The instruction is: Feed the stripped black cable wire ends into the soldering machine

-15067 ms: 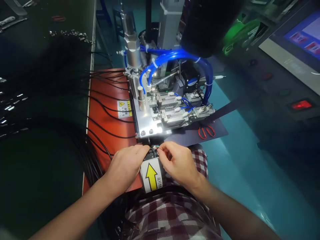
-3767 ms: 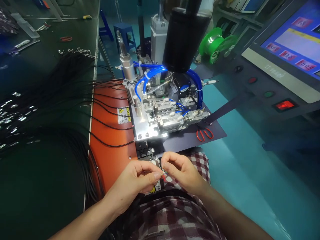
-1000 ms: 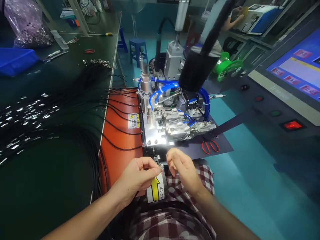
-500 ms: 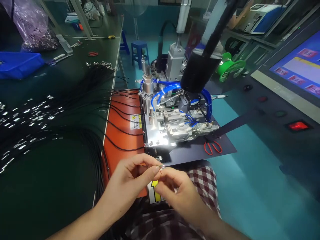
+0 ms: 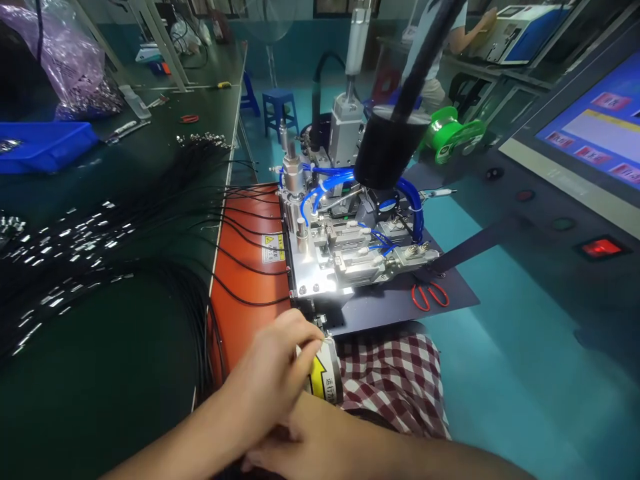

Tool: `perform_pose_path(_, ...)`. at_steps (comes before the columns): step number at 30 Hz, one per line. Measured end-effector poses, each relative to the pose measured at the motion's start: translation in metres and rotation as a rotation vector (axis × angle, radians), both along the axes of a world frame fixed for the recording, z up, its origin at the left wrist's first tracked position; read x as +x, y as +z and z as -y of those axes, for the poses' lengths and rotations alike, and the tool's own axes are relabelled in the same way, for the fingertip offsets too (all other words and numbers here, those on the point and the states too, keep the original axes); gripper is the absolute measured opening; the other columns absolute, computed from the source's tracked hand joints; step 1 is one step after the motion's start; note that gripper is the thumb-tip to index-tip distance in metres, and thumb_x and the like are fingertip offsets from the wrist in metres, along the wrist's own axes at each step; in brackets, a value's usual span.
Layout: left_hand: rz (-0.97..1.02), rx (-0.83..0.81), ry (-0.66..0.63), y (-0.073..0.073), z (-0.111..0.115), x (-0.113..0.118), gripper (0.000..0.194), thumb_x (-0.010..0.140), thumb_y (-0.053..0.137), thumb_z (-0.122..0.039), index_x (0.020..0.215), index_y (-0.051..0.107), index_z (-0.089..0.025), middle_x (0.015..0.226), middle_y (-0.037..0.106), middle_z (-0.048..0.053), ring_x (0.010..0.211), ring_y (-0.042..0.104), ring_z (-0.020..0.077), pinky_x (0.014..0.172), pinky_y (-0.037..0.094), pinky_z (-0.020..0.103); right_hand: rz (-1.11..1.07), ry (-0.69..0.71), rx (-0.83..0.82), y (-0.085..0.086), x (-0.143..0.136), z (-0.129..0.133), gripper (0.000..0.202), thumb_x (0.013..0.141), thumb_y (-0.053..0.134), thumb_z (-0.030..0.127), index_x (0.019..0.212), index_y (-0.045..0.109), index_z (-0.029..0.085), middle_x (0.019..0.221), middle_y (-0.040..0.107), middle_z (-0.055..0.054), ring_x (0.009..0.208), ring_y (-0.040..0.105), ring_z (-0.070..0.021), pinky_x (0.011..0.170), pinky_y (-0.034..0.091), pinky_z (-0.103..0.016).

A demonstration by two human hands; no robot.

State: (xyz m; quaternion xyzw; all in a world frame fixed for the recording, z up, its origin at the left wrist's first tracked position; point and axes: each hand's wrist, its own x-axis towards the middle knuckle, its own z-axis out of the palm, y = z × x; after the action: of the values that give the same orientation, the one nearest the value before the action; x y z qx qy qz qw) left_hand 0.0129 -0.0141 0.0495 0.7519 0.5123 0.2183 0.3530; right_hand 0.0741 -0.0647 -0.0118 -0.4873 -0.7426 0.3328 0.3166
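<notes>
My left hand (image 5: pixel 280 360) is closed in a pinch at the near edge of the machine (image 5: pixel 320 267), beside its near corner; what its fingertips hold is too small to make out. My right hand (image 5: pixel 305 440) is low, crossed beneath my left wrist, its fingers partly hidden and blurred. Next to my left fingertips is a white label with a yellow arrow (image 5: pixel 320 380). Black cables (image 5: pixel 250 257) run over the orange plate (image 5: pixel 237 280) to the machine's left edge.
Many black cables with shiny ends (image 5: pixel 75 233) cover the dark table (image 5: pixel 115 373). Red-handled scissors (image 5: pixel 430 297) lie on the grey plate (image 5: pixel 390 313). A blue tray (image 5: pixel 45 150) is at left, a screen (image 5: pixel 600 127) at right. Behind, a person (image 5: pixel 435 60) stands near a green spool (image 5: pixel 445 137).
My right hand has left my left fingertips and moved down and left, under my left wrist. My left hand stays pinched near the machine's corner, turned over slightly. The view has shifted a little.
</notes>
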Motion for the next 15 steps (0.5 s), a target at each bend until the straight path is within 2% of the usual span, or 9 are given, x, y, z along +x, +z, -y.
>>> perform_pose_path(1, 0.106, -0.156, 0.064, -0.009, -0.005, -0.002, 0.013, 0.080, 0.053, -0.016, 0.077, 0.066, -0.018, 0.074, 0.063, 0.003, 0.070, 0.059, 0.0153, 0.062, 0.046, 0.025, -0.036, 0.099, -0.059, 0.001, 0.020, -0.002, 0.029, 0.085, 0.052, 0.029, 0.069, 0.070, 0.013, 0.047, 0.060, 0.007, 0.043, 0.052, -0.0052, 0.042, 0.043, -0.012)
perform_pose_path(2, 0.217, -0.304, 0.139, -0.016, -0.010, -0.003, 0.010, 0.078, 0.056, -0.018, 0.076, 0.065, -0.016, 0.074, 0.064, 0.003, 0.069, 0.058, 0.0147, 0.062, 0.045, 0.024, -0.126, 0.222, -0.233, 0.004, 0.042, -0.005, 0.025, 0.085, 0.053, 0.028, 0.074, 0.070, 0.014, 0.053, 0.063, 0.007, 0.043, 0.053, -0.0039, 0.043, 0.043, -0.011)
perform_pose_path(3, 0.318, -0.436, 0.203, -0.022, -0.012, -0.003, 0.008, 0.076, 0.058, -0.020, 0.074, 0.064, -0.015, 0.072, 0.064, 0.003, 0.066, 0.057, 0.0136, 0.059, 0.044, 0.023, -0.305, 0.319, -0.501, 0.008, 0.062, -0.009, 0.019, 0.084, 0.054, 0.023, 0.079, 0.070, 0.014, 0.059, 0.066, 0.005, 0.044, 0.054, -0.0040, 0.044, 0.043, -0.012)
perform_pose_path(4, 0.410, -0.543, 0.261, -0.027, -0.014, -0.003, 0.008, 0.074, 0.061, -0.021, 0.072, 0.063, -0.013, 0.067, 0.062, 0.002, 0.060, 0.055, 0.0116, 0.056, 0.042, 0.021, -0.426, 0.327, -0.699, 0.013, 0.079, -0.013, 0.016, 0.085, 0.054, 0.019, 0.080, 0.068, 0.014, 0.063, 0.066, 0.004, 0.045, 0.055, -0.0043, 0.045, 0.043, -0.013)
perform_pose_path(5, 0.493, -0.638, 0.303, -0.029, -0.014, -0.003, 0.010, 0.073, 0.062, -0.023, 0.071, 0.062, -0.012, 0.060, 0.058, 0.000, 0.053, 0.050, 0.0089, 0.050, 0.038, 0.019, -0.505, 0.253, -0.827, 0.016, 0.092, -0.018, 0.014, 0.085, 0.054, 0.017, 0.079, 0.066, 0.013, 0.064, 0.064, 0.002, 0.046, 0.054, -0.0047, 0.046, 0.043, -0.014)
perform_pose_path(6, 0.562, -0.716, 0.328, -0.031, -0.013, -0.003, 0.012, 0.072, 0.064, -0.024, 0.070, 0.062, -0.012, 0.054, 0.053, -0.003, 0.047, 0.044, 0.0061, 0.045, 0.033, 0.017, -0.540, 0.106, -0.866, 0.018, 0.101, -0.023, 0.014, 0.084, 0.054, 0.018, 0.074, 0.063, 0.013, 0.064, 0.062, 0.002, 0.046, 0.052, -0.0049, 0.046, 0.042, -0.015)
perform_pose_path(7, 0.617, -0.777, 0.338, -0.031, -0.013, -0.003, 0.014, 0.072, 0.064, -0.025, 0.070, 0.061, -0.012, 0.049, 0.048, -0.005, 0.042, 0.037, 0.0038, 0.042, 0.027, 0.016, -0.534, -0.013, -0.819, 0.019, 0.107, -0.028, 0.015, 0.083, 0.056, 0.021, 0.071, 0.061, 0.013, 0.062, 0.059, 0.002, 0.046, 0.050, -0.0052, 0.047, 0.041, -0.016)
perform_pose_path(9, 0.684, -0.856, 0.327, -0.029, -0.011, -0.005, 0.016, 0.073, 0.064, -0.027, 0.074, 0.061, -0.011, 0.045, 0.043, -0.008, 0.038, 0.027, 0.0012, 0.039, 0.016, 0.015, -0.525, -0.149, -0.731, 0.017, 0.108, -0.035, 0.014, 0.082, 0.059, 0.025, 0.073, 0.060, 0.014, 0.062, 0.057, 0.002, 0.048, 0.049, -0.0060, 0.046, 0.039, -0.017)
perform_pose_path(15, 0.707, -0.892, 0.308, -0.026, -0.008, -0.010, 0.015, 0.078, 0.061, -0.026, 0.080, 0.060, -0.012, 0.050, 0.052, -0.004, 0.035, 0.026, -0.0002, 0.037, 0.013, 0.016, -0.584, -0.159, -0.780, 0.017, 0.089, -0.042, 0.020, 0.076, 0.065, 0.032, 0.070, 0.057, 0.015, 0.059, 0.053, 0.003, 0.047, 0.046, -0.0072, 0.045, 0.037, -0.019)
